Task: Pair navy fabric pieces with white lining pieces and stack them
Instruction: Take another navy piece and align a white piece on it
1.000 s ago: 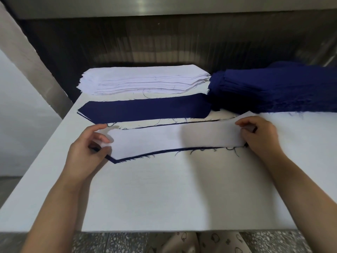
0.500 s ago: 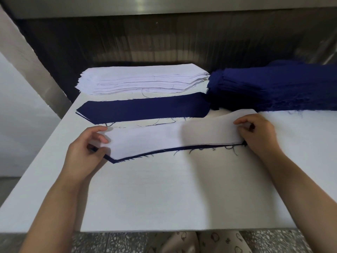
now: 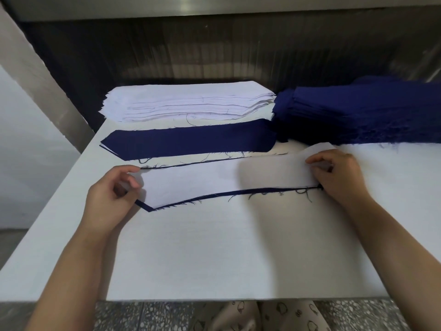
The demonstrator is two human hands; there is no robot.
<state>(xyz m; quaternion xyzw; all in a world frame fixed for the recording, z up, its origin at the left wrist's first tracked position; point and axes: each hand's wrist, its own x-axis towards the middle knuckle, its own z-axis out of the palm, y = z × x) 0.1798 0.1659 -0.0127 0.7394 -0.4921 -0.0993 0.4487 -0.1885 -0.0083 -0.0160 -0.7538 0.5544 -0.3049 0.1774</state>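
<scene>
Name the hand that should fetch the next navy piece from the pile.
Right, probably. The right hand pinches the right end of the white lining piece, just in front of the navy pile. The left hand pinches the other end, far from that pile.

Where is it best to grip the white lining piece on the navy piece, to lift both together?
Pinch the white lining piece and navy piece together at the short ends: left hand at the pointed end from the left, right hand from the right. Long, thin and limp, they would probably sag if gripped mid-length.
</scene>
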